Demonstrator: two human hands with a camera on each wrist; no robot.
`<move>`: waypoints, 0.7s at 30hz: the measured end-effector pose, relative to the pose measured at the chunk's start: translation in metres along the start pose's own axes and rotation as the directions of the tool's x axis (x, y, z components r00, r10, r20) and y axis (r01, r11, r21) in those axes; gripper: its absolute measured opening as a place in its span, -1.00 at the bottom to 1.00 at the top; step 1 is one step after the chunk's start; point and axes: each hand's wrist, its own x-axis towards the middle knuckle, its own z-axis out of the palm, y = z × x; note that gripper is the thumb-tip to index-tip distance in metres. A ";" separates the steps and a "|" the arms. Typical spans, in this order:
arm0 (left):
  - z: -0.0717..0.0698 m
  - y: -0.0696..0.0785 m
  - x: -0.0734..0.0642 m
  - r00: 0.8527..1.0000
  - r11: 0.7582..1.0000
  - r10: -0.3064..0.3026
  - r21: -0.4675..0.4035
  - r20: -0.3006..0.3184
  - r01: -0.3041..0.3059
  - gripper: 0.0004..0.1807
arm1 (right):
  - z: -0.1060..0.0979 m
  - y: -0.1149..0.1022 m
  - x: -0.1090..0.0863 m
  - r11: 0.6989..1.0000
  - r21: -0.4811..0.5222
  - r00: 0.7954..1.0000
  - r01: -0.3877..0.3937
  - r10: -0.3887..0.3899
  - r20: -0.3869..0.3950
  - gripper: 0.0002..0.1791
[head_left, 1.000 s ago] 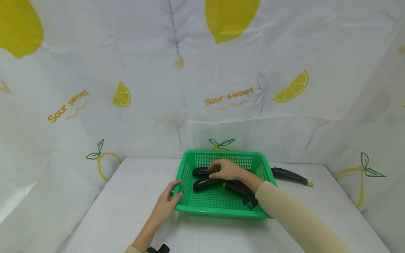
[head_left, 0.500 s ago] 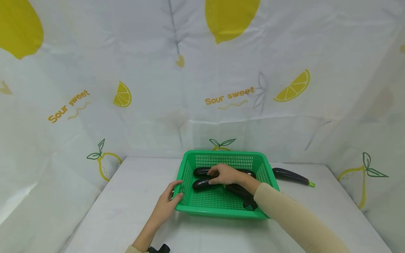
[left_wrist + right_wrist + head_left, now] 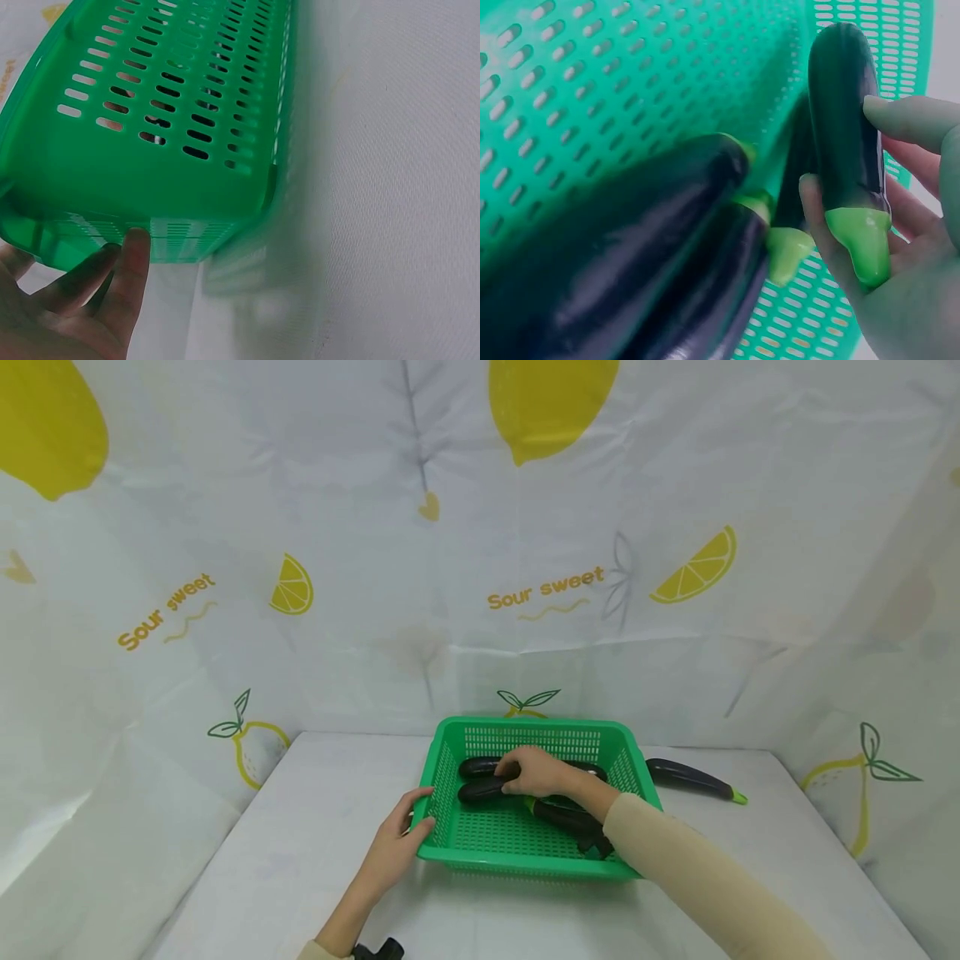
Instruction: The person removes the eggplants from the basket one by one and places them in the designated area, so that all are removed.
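Note:
A green slotted plastic basket (image 3: 525, 861) stands on the white table with several dark purple eggplants inside. At its left side my left hand (image 3: 393, 835) holds the rim; in the left wrist view its fingers (image 3: 129, 274) press the outer wall. Inside the basket, my right hand (image 3: 542, 772) grips an eggplant (image 3: 844, 112), thumb on one side and fingers round the other, its green stem end towards the palm. A second eggplant (image 3: 474, 767) lies just behind the held one. Nearer the front, another eggplant (image 3: 562, 817) lies slanted, partly covered by the right wrist camera.
One more eggplant (image 3: 686, 777) lies on the table (image 3: 750, 852) outside the basket, to its right. Behind stands a white sheet (image 3: 360, 677) printed with lemons, which also rises along both sides.
My right hand has come off the rear eggplant and taken hold of the one in front of it, which has shifted slightly back. My left hand stays at the rim.

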 end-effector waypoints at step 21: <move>0.000 0.002 0.000 1.000 1.000 -0.006 0.000 -0.001 0.006 -0.51 | -0.064 -0.036 -0.040 0.998 0.056 0.997 -0.014 0.019 -0.081 -0.70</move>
